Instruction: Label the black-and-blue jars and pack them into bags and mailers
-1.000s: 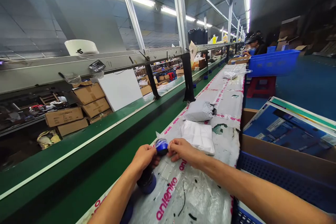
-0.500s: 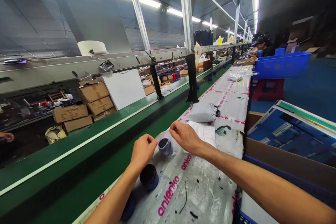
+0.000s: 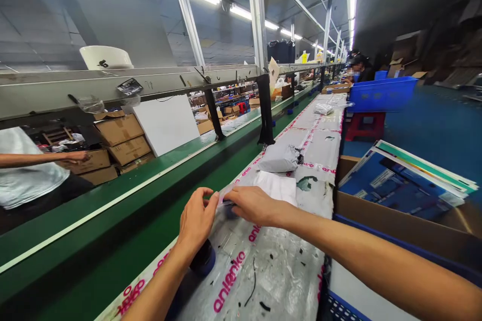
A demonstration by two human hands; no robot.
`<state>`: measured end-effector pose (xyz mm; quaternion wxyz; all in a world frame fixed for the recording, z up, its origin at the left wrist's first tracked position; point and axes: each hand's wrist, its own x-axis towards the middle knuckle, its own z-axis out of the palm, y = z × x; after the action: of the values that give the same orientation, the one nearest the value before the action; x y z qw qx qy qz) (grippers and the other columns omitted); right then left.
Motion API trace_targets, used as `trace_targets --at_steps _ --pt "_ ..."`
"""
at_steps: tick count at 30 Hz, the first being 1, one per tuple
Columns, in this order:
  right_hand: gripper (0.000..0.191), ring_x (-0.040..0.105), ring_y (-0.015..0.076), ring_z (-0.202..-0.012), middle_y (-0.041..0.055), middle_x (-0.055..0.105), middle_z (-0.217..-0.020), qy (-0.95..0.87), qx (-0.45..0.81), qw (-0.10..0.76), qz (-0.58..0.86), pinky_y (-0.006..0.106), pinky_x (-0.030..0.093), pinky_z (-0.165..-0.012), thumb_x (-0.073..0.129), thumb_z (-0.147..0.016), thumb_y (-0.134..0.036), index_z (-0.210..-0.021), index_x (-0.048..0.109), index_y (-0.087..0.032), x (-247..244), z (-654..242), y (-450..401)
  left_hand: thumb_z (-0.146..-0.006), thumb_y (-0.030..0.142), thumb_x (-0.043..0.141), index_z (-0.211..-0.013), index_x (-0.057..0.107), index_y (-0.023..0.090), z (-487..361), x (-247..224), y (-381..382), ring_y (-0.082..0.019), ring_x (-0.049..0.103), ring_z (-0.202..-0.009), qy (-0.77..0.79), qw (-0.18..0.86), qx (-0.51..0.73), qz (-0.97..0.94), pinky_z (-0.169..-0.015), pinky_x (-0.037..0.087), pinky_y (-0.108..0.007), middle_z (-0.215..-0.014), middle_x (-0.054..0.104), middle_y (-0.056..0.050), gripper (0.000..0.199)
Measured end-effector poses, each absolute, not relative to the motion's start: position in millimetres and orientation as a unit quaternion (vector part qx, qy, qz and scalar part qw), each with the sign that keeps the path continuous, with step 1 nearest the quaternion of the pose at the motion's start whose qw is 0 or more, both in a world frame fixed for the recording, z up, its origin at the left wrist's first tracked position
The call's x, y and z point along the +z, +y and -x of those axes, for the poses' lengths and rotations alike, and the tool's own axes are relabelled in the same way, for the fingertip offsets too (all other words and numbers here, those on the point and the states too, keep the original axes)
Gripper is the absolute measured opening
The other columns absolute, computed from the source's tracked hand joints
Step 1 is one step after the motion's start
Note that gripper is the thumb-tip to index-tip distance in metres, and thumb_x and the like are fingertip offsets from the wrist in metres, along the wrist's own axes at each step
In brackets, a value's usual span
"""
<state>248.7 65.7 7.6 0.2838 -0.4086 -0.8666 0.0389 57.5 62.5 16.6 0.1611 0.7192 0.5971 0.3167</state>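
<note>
My left hand (image 3: 198, 218) is raised over the left edge of the plastic-covered bench (image 3: 278, 266), fingers curled and apart, with nothing visible between them. My right hand (image 3: 254, 204) reaches over a dark blue cup-shaped piece (image 3: 229, 209) in clear film, which its fingers mostly hide. Its fingertips are closed together at the top of that piece; what they pinch is too small to make out. Below my left hand stands a second dark blue round piece (image 3: 203, 259), partly covered by the wrist. A white cloth (image 3: 276, 185) and a grey bag (image 3: 278, 158) lie beyond.
A green conveyor (image 3: 124, 215) runs along the left. Across it, a person's arm (image 3: 45, 158) extends near cardboard boxes (image 3: 119, 133). To the right are an open carton (image 3: 399, 215) with printed sheets and a blue bin (image 3: 382, 94) on a red stool (image 3: 365, 125).
My right hand has come down over the film-covered piece, closer to my left hand, whose fingers have spread. The view has shifted, and a person has appeared at the left.
</note>
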Motion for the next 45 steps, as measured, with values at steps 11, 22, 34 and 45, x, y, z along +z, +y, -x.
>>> trace_targets --at_steps 11,22,34,45 --pt "0.022 0.065 0.0308 -0.099 0.0139 0.07 -0.107 -0.787 -0.025 0.26 0.559 0.035 0.048 -0.076 0.073 -0.087 -0.032 -0.102 0.071 -0.015 13.1 -312.7 35.0 -0.094 0.049 0.051 -0.121 0.059 0.026 -60.6 28.9 30.5 -0.028 0.063 -0.11 0.526 0.108 0.366 -0.76 -0.079 0.053 -0.04 -0.143 0.051 -0.007 0.036" --pt "0.015 0.067 0.0254 -0.084 0.0099 0.075 -0.088 -0.711 0.116 0.284 0.633 0.03 0.04 -0.068 0.059 -0.083 -0.018 -0.078 0.073 -0.017 -18.6 -317.1 39.0 -0.095 0.038 0.054 -0.11 0.064 0.027 -51.4 23.7 1.0 -0.027 0.063 -0.11 0.511 0.117 0.341 -0.781 -0.092 0.052 -0.046 -0.139 0.054 -0.007 0.022" --pt "0.034 0.047 0.0106 -0.054 -0.0008 0.057 -0.061 -0.57 0.464 0.394 0.552 0.023 0.034 -0.048 0.068 -0.071 -0.05 -0.069 0.062 -0.017 -19.0 -333.3 38.7 -0.09 0.022 0.06 -0.125 0.059 0.019 -142.4 1.5 -1.5 -0.03 0.057 -0.125 0.381 0.049 0.178 -0.906 -0.103 0.052 -0.046 -0.143 0.056 -0.011 0.035" --pt "0.034 0.054 0.0105 -0.064 -0.0002 0.062 -0.076 -0.463 0.56 0.54 0.425 0.021 0.045 -0.054 0.081 -0.07 -0.047 -0.079 0.066 -0.018 8.5 -348.9 19.1 -0.082 0.017 0.062 -0.125 0.061 0.018 -159.6 -15.5 22.4 -0.038 0.057 -0.12 0.401 0.126 0.164 -0.893 -0.098 0.05 -0.056 -0.144 0.056 -0.015 0.043"
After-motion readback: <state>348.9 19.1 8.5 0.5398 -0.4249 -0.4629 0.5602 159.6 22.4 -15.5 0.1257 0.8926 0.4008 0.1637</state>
